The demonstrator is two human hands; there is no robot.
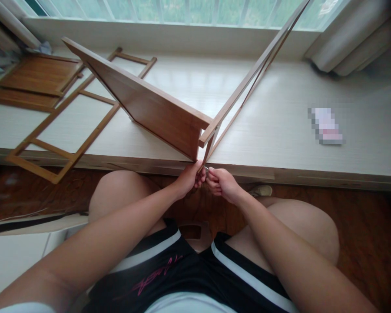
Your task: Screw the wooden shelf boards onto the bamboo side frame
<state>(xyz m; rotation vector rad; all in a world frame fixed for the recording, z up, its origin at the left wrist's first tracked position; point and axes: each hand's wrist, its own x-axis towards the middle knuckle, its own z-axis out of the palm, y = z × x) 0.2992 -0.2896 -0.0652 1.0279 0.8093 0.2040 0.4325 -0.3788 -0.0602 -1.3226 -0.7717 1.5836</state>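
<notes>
A brown wooden panel (150, 108) stands tilted on the white window ledge (280, 126), joined at its near corner to a long thin wooden frame (247, 78) that slants up to the right. My left hand (189, 176) is closed around the lower end of the frame's leg at the ledge's front edge. My right hand (221, 182) is closed in a pinch right beside it, fingers on a small thin metal piece that is too small to name. The two hands almost touch.
A ladder-like wooden frame (71, 126) lies flat on the ledge at left, overhanging its edge. More wooden panels (39, 78) lie at far left. A blurred small packet (326, 126) lies at right. Curtains hang at right. My knees are below, over a dark wooden floor.
</notes>
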